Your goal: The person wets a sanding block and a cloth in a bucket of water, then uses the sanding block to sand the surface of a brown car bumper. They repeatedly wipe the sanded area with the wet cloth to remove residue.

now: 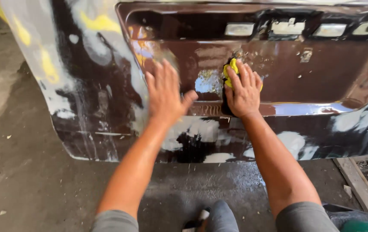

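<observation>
A dark brown car body panel (313,68) with white and yellow filler patches stands upright in front of me, wet and glossy. My right hand (243,91) presses a yellow sanding pad (231,68) flat against the panel's recessed middle, fingers spread over it. Only the pad's top edge shows above my fingers. My left hand (164,92) lies open and flat on the panel to the left of it, fingers apart, slightly blurred, holding nothing.
The panel's lower edge (119,157) ends just above a grey concrete floor (29,180), wet under the panel. A wooden board (358,180) lies at the lower right beside a green object (364,225). My knee and shoe (218,217) are at the bottom.
</observation>
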